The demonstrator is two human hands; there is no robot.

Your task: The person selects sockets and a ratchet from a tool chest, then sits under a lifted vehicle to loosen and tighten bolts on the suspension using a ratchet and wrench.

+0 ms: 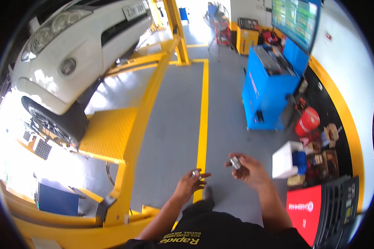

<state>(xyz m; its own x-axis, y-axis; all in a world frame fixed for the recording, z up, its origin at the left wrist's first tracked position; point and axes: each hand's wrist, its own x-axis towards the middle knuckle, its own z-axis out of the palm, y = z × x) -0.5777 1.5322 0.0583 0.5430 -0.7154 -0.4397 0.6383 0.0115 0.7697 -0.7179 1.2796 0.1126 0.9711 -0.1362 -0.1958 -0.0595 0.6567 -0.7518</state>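
My right hand [253, 173] holds a short, thick silver metal piece [235, 162], shaped like a socket, between thumb and fingers. Lower and to the left is my left hand [187, 186], its fingers curled around a smaller shiny metal piece [196, 174]. Fingers partly cover that piece, so its exact kind does not show. Both hands are in front of my body above the grey floor, apart from each other.
A white car [70, 54] stands raised on a yellow lift [147, 106] at left. On the right are a blue tool cabinet [262, 91], a red round container [307, 121], a white box [284, 159] and a red-and-black machine [305, 211]. A yellow line [203, 124] runs along the floor.
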